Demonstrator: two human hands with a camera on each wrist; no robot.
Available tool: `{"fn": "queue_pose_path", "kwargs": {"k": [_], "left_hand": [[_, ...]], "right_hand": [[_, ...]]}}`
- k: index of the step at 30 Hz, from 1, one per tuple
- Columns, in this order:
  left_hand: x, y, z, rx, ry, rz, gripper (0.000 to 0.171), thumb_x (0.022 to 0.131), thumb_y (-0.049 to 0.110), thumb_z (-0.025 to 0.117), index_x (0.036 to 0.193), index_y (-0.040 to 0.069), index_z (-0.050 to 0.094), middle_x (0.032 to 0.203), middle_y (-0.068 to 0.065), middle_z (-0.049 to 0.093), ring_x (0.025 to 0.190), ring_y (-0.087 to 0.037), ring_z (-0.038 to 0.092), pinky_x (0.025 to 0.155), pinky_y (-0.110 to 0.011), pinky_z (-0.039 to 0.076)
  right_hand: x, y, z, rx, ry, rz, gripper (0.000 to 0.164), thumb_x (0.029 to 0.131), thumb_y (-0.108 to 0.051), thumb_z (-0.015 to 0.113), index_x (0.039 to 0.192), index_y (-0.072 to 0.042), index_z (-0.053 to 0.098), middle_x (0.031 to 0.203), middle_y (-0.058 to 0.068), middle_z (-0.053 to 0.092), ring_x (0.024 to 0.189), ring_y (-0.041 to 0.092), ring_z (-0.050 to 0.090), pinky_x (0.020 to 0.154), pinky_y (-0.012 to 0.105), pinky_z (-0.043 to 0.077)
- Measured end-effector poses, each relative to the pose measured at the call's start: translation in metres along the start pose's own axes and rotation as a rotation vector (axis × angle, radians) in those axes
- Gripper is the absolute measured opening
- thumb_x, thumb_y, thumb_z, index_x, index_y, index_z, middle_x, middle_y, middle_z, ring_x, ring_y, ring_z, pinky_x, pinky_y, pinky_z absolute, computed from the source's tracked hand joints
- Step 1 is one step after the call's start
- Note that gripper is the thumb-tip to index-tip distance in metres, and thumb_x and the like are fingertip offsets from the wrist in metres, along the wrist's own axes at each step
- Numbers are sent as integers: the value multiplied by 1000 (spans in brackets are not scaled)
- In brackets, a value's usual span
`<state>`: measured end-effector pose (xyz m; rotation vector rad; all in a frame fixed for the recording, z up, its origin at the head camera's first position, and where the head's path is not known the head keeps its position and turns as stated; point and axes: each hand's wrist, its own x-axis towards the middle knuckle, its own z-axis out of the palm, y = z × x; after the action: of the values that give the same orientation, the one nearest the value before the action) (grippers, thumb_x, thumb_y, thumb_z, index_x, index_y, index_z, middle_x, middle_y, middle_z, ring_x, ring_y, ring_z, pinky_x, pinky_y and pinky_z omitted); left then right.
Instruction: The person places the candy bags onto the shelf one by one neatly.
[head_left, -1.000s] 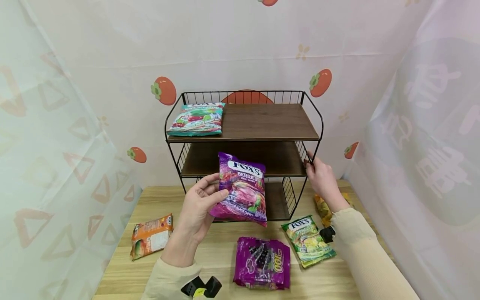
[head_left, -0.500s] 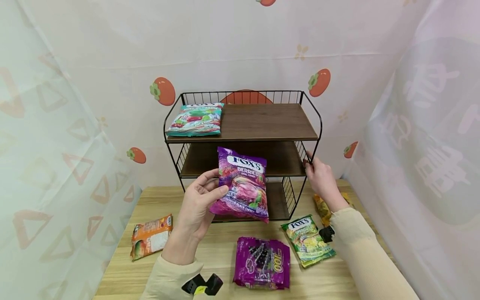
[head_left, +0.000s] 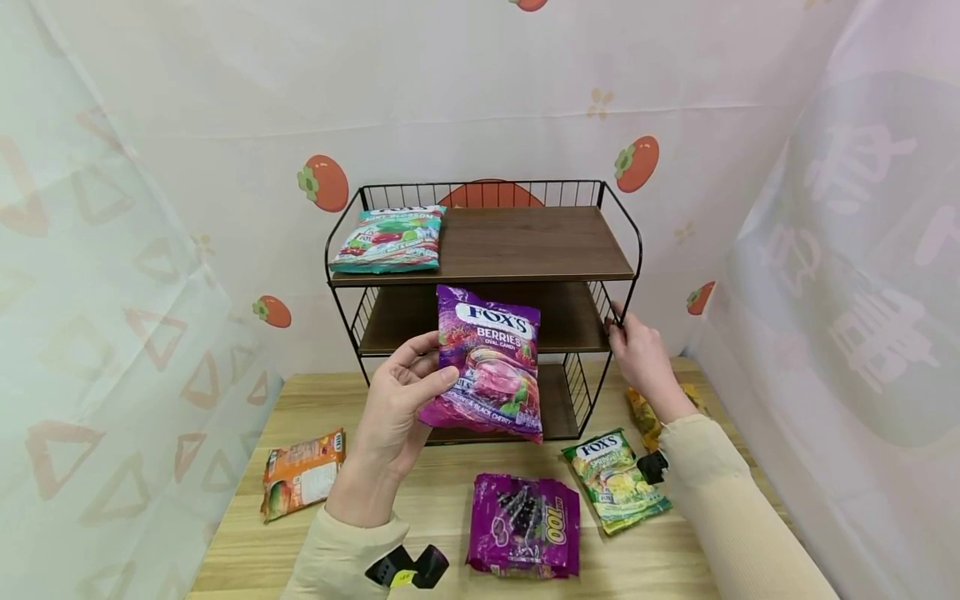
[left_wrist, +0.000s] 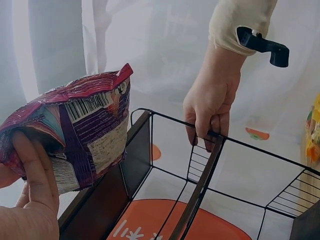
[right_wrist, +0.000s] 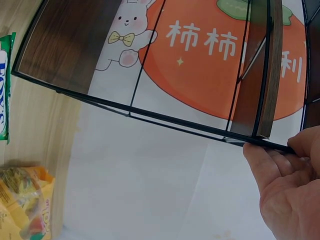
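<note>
My left hand (head_left: 397, 408) holds a purple Fox's Berries candy bag (head_left: 491, 367) by its left side, thumb on the front and fingers behind. The bag hangs upright, slightly tilted, before the middle of a three-tier shelf rack (head_left: 480, 279) with dark wood boards and black wire. In the left wrist view the bag's printed back (left_wrist: 95, 125) shows, with fingers pressed against it. My right hand (head_left: 641, 354) grips the rack's right side post by the middle board; in the right wrist view its fingers (right_wrist: 262, 167) curl at the black frame. A teal Fox's bag (head_left: 393, 240) lies top left.
On the wooden table (head_left: 420, 533) lie an orange candy bag (head_left: 303, 473) at left, a purple bag (head_left: 523, 527) in front, a green Fox's bag (head_left: 617, 482) at right, and a yellow bag (head_left: 645, 417) partly behind the right arm. Printed cloth (head_left: 225, 100) surrounds the table.
My left hand has raised the purple berries bag a little and turned it slightly more upright. The right hand stays on the rack's side.
</note>
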<state>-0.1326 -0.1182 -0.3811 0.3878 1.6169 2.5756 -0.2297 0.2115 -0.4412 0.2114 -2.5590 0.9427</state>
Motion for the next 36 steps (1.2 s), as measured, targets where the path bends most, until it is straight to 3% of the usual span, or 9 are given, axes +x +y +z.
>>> {"fn": "queue_pose_path", "kwargs": {"k": [13, 27, 36], "left_hand": [[3, 5, 6, -29, -23, 43, 44, 96, -6, 61, 138, 6, 53, 122, -11, 68, 104, -21, 69, 88, -35, 61], [10, 11, 15, -56, -69, 73, 44, 98, -7, 58, 139, 6, 52, 126, -13, 66, 109, -23, 68, 90, -37, 60], [17, 13, 19, -52, -58, 65, 43, 98, -6, 59, 139, 7, 52, 126, -14, 66, 109, -25, 69, 91, -38, 60]], "right_hand": [[0, -1, -1, 8, -7, 0, 44, 105, -4, 46, 147, 9, 46, 122, 39, 62, 78, 44, 62, 67, 52, 48], [0, 0, 1, 15, -2, 8, 44, 105, -5, 47, 147, 8, 46, 124, 38, 63, 91, 49, 66, 75, 58, 51], [0, 0, 1, 17, 2, 10, 43, 105, -4, 48, 147, 8, 47, 125, 38, 62, 97, 52, 66, 78, 59, 51]]}}
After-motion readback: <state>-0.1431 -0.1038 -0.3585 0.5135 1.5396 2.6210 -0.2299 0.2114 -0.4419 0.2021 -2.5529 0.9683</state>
